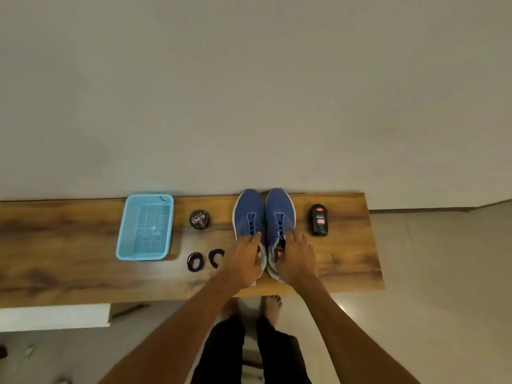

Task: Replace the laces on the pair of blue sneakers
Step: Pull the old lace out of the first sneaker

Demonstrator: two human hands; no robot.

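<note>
- Basket (123,239): light blue plastic, far left on the bench (69,259). Not needed for lacing.
- Tin (199,219): round polish tin, between basket and shoes.
- New laces (205,259): two dark coils, in front of the tin, just left of the left hand. Limp and light, will uncoil when lifted; take by a tip, not the bundle.
- Left hand (243,261): on the rear half of the left shoe (248,214), fingertips at the bottom of its lacing. Fingers look fairly straight, resting rather than clamping; pinch on the lace can't be confirmed.
- Right hand (297,259): same on the right shoe (280,214), fingers spread over collar and side. Touching, no clear grasp.
- Shoes: side by side, toes to the wall, old laces still threaded. Soft knit uppers, light, will slide on the wood; pin by the heel or collar, pull lace at the top eyelets.
- Bottle (319,219): black, lying right of the shoes, apart.
</note>
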